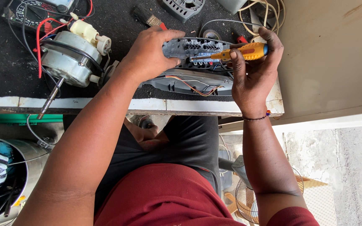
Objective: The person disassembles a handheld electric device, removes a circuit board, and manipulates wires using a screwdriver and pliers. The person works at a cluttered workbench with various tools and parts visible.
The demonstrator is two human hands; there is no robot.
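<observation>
Right hand (254, 79), upper right of centre, is curled tight around a yellow-and-orange screwdriver (241, 52), thumb and fingers closed on the handle, the shaft lying level and pointing left. Its tip sits on the grey plastic switch panel (195, 50), in among a row of small round holes and connector pins. Left hand (149, 54), just left of that, is clamped over the panel's left end, fingers folded down over the top edge, pinning it to the desk (5, 71).

Looks like a screw is being worked at the terminal block, and judging by the level angle, the next move wants the tip seated square and steady pressure while the left hand keeps the panel from twisting.

Below the panel lies a second grey shell (189, 86), with thin orange and white wires (193, 87) trailing across it, close under the shaft; those could snag if the tool slips.

Moving outward: upper left, a fan motor (65, 56) with its steel shaft poking over the desk edge, cream gear housing on top, red and black leads looping to a multimeter (26, 10) in the corner. A paintbrush (147, 16) lies top centre, a grey vented cover (183, 7) beside it, and coiled cream cable (265, 12) at upper right. A wire fan guard (248, 199) sits on the floor, lower right.
</observation>
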